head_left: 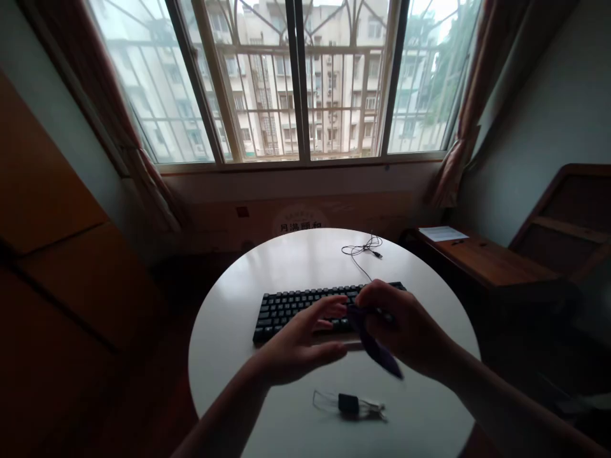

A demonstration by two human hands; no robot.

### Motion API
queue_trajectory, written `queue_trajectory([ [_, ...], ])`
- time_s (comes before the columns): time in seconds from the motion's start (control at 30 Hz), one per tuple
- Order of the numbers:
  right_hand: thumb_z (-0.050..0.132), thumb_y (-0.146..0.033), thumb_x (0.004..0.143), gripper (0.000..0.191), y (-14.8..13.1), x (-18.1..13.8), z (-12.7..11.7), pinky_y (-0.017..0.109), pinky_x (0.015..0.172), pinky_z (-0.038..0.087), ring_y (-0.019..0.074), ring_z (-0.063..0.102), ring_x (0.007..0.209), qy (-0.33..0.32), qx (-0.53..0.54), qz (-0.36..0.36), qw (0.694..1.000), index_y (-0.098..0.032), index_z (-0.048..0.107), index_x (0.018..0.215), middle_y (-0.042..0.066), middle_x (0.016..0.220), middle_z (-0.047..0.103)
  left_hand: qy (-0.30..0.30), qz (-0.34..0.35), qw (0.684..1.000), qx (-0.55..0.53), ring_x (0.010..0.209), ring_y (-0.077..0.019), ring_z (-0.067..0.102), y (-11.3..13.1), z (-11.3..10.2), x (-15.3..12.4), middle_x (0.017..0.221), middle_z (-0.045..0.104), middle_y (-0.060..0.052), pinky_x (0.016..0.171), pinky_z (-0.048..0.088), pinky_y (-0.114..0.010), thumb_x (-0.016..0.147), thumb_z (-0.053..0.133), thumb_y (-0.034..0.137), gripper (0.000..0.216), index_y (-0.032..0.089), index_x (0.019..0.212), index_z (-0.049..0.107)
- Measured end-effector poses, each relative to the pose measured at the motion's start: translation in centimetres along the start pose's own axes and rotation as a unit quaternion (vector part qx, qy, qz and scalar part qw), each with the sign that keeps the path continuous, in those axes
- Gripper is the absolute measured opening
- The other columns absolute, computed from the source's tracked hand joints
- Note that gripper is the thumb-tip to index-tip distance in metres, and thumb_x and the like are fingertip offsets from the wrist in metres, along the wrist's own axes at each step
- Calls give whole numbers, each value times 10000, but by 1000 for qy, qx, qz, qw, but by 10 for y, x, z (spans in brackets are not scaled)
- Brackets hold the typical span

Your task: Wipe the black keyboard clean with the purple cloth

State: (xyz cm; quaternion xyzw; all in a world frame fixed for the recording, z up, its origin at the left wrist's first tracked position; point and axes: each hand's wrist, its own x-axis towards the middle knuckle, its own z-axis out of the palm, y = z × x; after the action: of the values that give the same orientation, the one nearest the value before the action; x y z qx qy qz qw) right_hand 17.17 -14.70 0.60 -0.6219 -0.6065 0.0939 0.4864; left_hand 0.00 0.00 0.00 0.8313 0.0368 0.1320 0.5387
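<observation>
My right hand [405, 324] is closed around a dark purple cloth [379, 353], and a pointed end of it hangs down below the fingers. My left hand [303, 346] is open, thumb apart from the fingers, its fingertips close to the cloth; whether they touch it I cannot tell. Both hands are over the near side of a black keyboard [279, 312], hiding part of its keys. Nearer to me on the round white table [224, 369] lies a keycap puller [348, 404] with a black middle and wire ends.
The keyboard's thin black cable [365, 247] lies loosely coiled at the table's far right. Beyond that side stands a low wooden table [496, 264] with a white paper [443, 233] on it. A long cardboard box [214, 219] with printed characters rests below the window.
</observation>
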Motion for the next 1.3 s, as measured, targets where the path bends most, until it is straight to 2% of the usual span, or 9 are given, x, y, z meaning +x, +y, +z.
queue_trajectory([
  [0.13,490,-33,664,263,-11,13,0,224,628,432,113,527,680,19,-5,-21,1000,-191,562,862,-24,760,578,34,4,984,-177,996,-223,632,-3,21,25,1051,674,-87,889,487,-369,796,706,422,372,172,1059,624],
  [0.23,470,-19,644,267,-13,15,-5,224,637,425,115,516,698,21,8,-21,1000,-185,563,832,-21,759,562,110,-22,981,-161,750,-148,610,-2,23,32,788,650,-25,697,468,-270,764,735,393,288,137,849,635],
  [0.33,482,-36,675,230,-14,14,-10,218,611,417,113,511,678,5,19,-10,1000,-182,568,830,-22,739,553,143,-38,979,-140,647,-106,546,2,19,31,714,608,5,584,405,-218,764,723,389,278,135,829,630],
  [0.43,531,-97,737,155,-18,14,-14,210,566,412,111,512,642,-11,30,15,999,-185,577,856,-25,724,556,144,-44,973,-173,666,-110,558,7,18,27,746,607,0,577,415,-211,779,698,426,310,137,859,622],
  [0.63,572,-69,700,236,-26,10,-19,189,499,338,85,440,539,-2,-79,33,996,-198,620,892,-66,598,489,25,-94,968,-232,674,-174,637,4,29,21,822,654,-50,540,492,-259,666,796,410,489,139,1019,594],
  [0.83,590,-45,698,337,-35,1,-26,201,583,397,96,528,612,-8,-133,-10,991,-213,665,981,-37,709,613,118,-58,980,-147,645,-144,609,-4,35,19,775,664,-54,544,479,-238,754,708,385,321,109,914,672],
  [0.97,592,-65,719,427,-32,-3,-30,204,622,448,109,581,666,-42,-80,11,996,-232,670,1104,-19,782,647,114,-61,985,-114,638,-129,595,-12,29,20,791,663,-42,539,449,-222,757,703,337,300,126,971,694],
  [1.1,595,-67,717,478,-20,-5,-34,189,608,478,108,616,697,-26,-3,33,999,-251,655,1154,-10,876,664,99,-74,985,-120,609,-94,552,-19,24,20,815,641,-26,524,406,-199,772,694,324,301,146,1015,692],
  [1.3,543,-37,717,473,-11,-2,-34,202,666,528,119,656,745,-16,49,42,998,-238,671,1125,-7,867,708,53,16,997,-51,1016,-218,616,-4,30,25,1159,632,-92,857,501,-334,811,692,365,364,210,1140,667],
])
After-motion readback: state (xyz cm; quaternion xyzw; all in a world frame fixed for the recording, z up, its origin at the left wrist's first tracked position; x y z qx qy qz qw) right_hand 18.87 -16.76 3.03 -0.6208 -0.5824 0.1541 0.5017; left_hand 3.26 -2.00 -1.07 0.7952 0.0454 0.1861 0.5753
